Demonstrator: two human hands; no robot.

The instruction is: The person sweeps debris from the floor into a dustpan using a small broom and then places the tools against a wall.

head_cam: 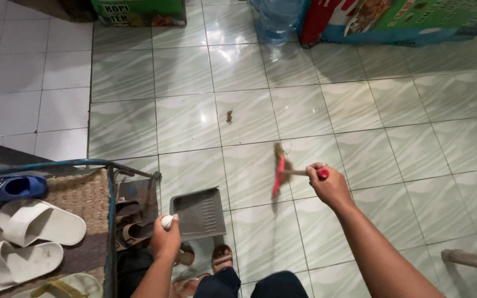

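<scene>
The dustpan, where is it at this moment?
In the head view the grey dustpan rests on the green floor tiles at lower centre, held by the left hand, left of the small broom.

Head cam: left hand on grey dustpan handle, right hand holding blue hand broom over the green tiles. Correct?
Not quite: the head view shows the hand broom in the right hand is pink-red, not blue. The left hand does hold the grey dustpan.

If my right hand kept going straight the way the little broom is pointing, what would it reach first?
The right hand holds the small broom, bristles pointing left over the floor tiles. That line looks free until the shoe rack frame beyond the dustpan, though depth is hard to judge.
</scene>
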